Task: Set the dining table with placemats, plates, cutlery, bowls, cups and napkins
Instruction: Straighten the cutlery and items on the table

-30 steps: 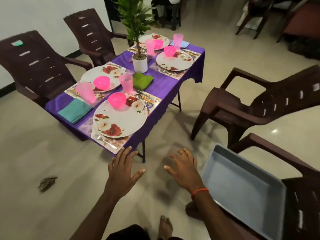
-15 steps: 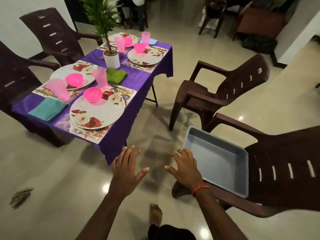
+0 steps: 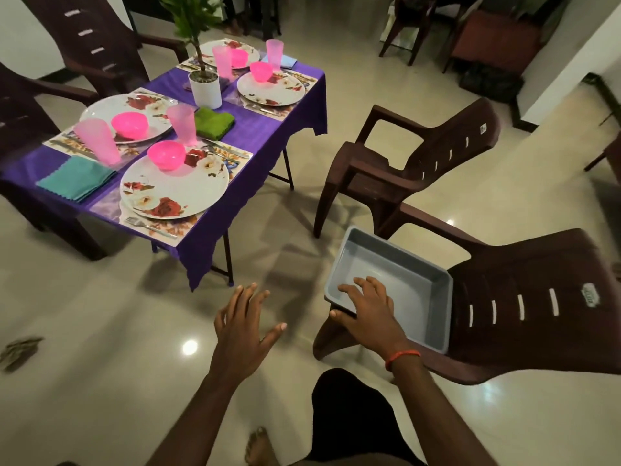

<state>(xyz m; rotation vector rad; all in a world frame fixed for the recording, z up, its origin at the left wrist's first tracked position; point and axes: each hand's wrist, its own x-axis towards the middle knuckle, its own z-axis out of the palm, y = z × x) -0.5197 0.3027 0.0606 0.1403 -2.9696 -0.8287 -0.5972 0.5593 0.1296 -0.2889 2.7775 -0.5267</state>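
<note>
The purple-clothed table [image 3: 262, 129] at upper left carries floral placemats, floral plates [image 3: 174, 193], pink bowls [image 3: 166, 154], pink cups [image 3: 183, 124], a fork [image 3: 148, 225], a green napkin [image 3: 213, 121] and a teal napkin [image 3: 77, 176]. An empty grey tray [image 3: 413, 287] lies on a brown chair [image 3: 537, 297] at the right. My right hand [image 3: 369, 314] holds the tray's near left corner, fingers over the rim and thumb under it. My left hand [image 3: 242, 327] hovers over the floor with its fingers spread, holding nothing.
A white pot with a plant [image 3: 205, 90] stands mid-table. A second brown chair [image 3: 420, 163] faces the table's right side, and more brown chairs line its left side. A small dark scrap [image 3: 18, 351] lies on the shiny floor at the left.
The view has swung right and closer to the tray. My right hand has moved from the air onto the tray's corner. My left hand stays spread and empty.
</note>
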